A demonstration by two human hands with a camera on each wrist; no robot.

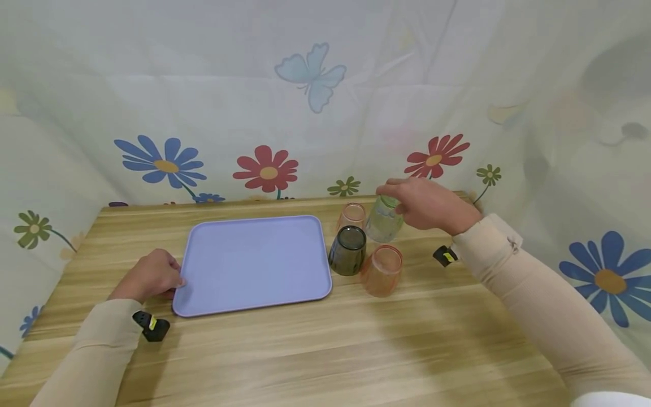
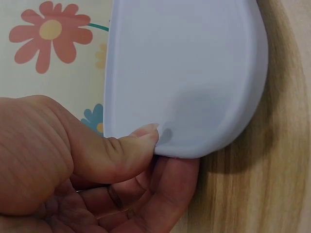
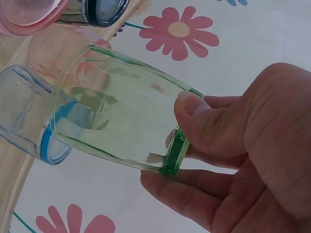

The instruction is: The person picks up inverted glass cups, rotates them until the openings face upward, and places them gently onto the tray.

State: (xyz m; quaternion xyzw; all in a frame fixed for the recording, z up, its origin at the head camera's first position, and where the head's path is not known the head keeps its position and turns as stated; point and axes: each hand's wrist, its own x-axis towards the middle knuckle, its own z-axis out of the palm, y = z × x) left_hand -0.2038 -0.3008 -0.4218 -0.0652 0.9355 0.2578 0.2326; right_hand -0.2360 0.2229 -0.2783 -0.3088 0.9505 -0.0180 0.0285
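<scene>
My left hand (image 1: pixel 150 276) pinches the left edge of a lavender tray (image 1: pixel 254 265), close to its near corner. In the left wrist view the thumb (image 2: pixel 131 153) lies over the rim and the fingers are underneath. My right hand (image 1: pixel 424 203) grips a green-tinted drinking glass (image 3: pixel 121 111) by its base end, the mouth facing down. A bluish clear glass (image 3: pixel 26 114) shows beyond it in the right wrist view. Left of the right hand stand an upside-down dark grey glass (image 1: pixel 348 251), a pinkish-orange glass (image 1: pixel 383 271) and another pinkish glass (image 1: pixel 352 213) behind, partly hidden.
The tray lies on a wood-grain table (image 1: pixel 305 350), its right edge close beside the dark glass. A flower-printed cloth (image 1: pixel 213 107) hangs behind and at the sides. Small black devices sit by the left wrist (image 1: pixel 152 327) and right wrist (image 1: pixel 445 256).
</scene>
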